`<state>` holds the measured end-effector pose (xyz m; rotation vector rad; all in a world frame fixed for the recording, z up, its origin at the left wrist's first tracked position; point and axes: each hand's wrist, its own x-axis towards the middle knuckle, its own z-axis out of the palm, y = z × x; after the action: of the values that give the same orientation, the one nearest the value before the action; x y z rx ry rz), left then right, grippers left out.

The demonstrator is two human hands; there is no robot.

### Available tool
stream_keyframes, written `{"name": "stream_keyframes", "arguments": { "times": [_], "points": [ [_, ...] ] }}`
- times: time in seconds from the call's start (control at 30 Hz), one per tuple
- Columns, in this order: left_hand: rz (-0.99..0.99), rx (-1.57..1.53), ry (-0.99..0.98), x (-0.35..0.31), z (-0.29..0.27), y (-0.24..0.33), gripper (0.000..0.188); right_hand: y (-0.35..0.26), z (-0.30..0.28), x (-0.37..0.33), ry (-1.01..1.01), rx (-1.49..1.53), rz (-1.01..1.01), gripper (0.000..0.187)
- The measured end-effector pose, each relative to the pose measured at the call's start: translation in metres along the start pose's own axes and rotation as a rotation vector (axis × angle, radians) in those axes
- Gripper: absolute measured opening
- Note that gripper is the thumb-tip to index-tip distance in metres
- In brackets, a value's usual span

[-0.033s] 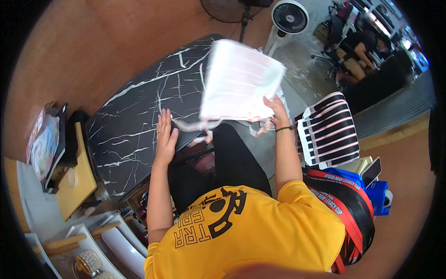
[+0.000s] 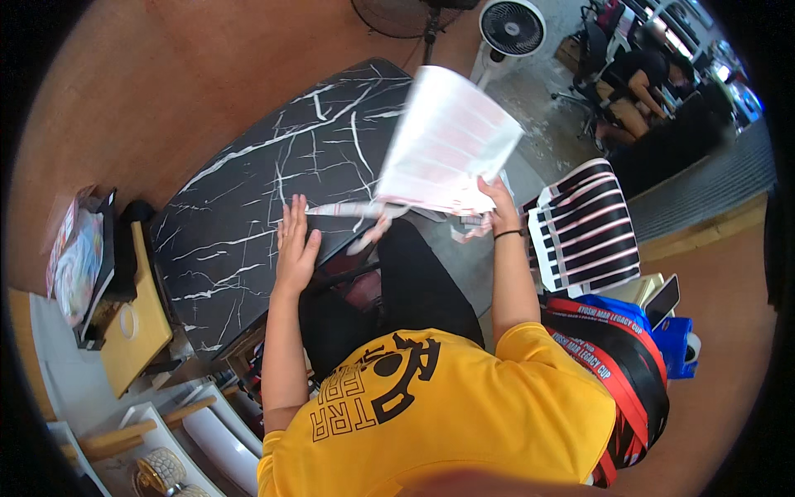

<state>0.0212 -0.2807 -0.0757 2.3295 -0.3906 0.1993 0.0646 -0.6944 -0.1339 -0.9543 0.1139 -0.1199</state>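
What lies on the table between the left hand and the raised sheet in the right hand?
In the head view, a narrow strip of paper lies on the black marble table between the left hand and the sheet held by the right hand.

Two hands are at work: the left hand (image 2: 295, 242) lies flat on one black marbled table (image 2: 248, 199), and the right hand (image 2: 495, 207) lifts one white printed sheet (image 2: 447, 145) above its fingers. Beyond the fingertips stand two fans, one white (image 2: 512, 29) and one dark (image 2: 397, 15).
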Motion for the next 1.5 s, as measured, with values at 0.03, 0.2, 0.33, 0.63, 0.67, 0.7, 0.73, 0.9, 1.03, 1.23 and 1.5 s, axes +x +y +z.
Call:
{"name": "stream_keyframes", "arguments": {
  "times": [0.03, 0.2, 0.33, 0.63, 0.67, 0.7, 0.73, 0.9, 1.03, 1.23, 1.5],
  "points": [
    [-0.016, 0.118, -0.039, 0.004, 0.000, 0.001, 0.064, 0.002, -0.027, -0.011, 0.133, -0.020, 0.097, 0.036],
    [-0.043, 0.374, -0.115, 0.004, 0.006, 0.014, 0.063, 0.106, -0.151, -0.088, 0.567, 0.207, 0.355, 0.008],
    [-0.075, 0.404, -0.123, 0.004, 0.005, 0.018, 0.061, 0.191, -0.215, -0.129, 1.150, 0.611, 0.532, 0.017],
    [-0.067, 0.464, -0.140, 0.006, 0.006, 0.024, 0.058, 0.213, -0.229, -0.012, 0.865, 0.977, 0.380, 0.037],
    [-0.065, 0.475, -0.136, 0.006, 0.006, 0.025, 0.058, 0.196, -0.214, 0.021, 0.750, 0.998, 0.312, 0.043],
    [-0.069, 0.487, -0.141, 0.006, 0.005, 0.026, 0.058, 0.174, -0.195, 0.057, 0.591, 1.020, 0.240, 0.049],
    [-0.067, 0.483, -0.143, 0.006, 0.005, 0.026, 0.058, 0.148, -0.173, 0.091, 0.414, 1.046, 0.172, 0.056],
    [-0.070, 0.469, -0.145, 0.006, 0.005, 0.028, 0.058, 0.062, -0.087, 0.175, 0.440, 0.387, 0.447, 0.092],
    [-0.072, 0.449, -0.134, 0.006, 0.005, 0.027, 0.059, 0.135, -0.081, 0.129, 0.305, -0.673, 0.385, 0.058],
    [-0.054, 0.448, -0.127, 0.005, 0.006, 0.023, 0.059, 0.265, -0.166, -0.068, 0.252, -1.137, 0.864, 0.038],
    [-0.058, 0.450, -0.127, 0.004, 0.008, 0.019, 0.058, 0.206, -0.270, -0.129, 0.540, -1.481, 0.886, 0.041]
  ]
}}
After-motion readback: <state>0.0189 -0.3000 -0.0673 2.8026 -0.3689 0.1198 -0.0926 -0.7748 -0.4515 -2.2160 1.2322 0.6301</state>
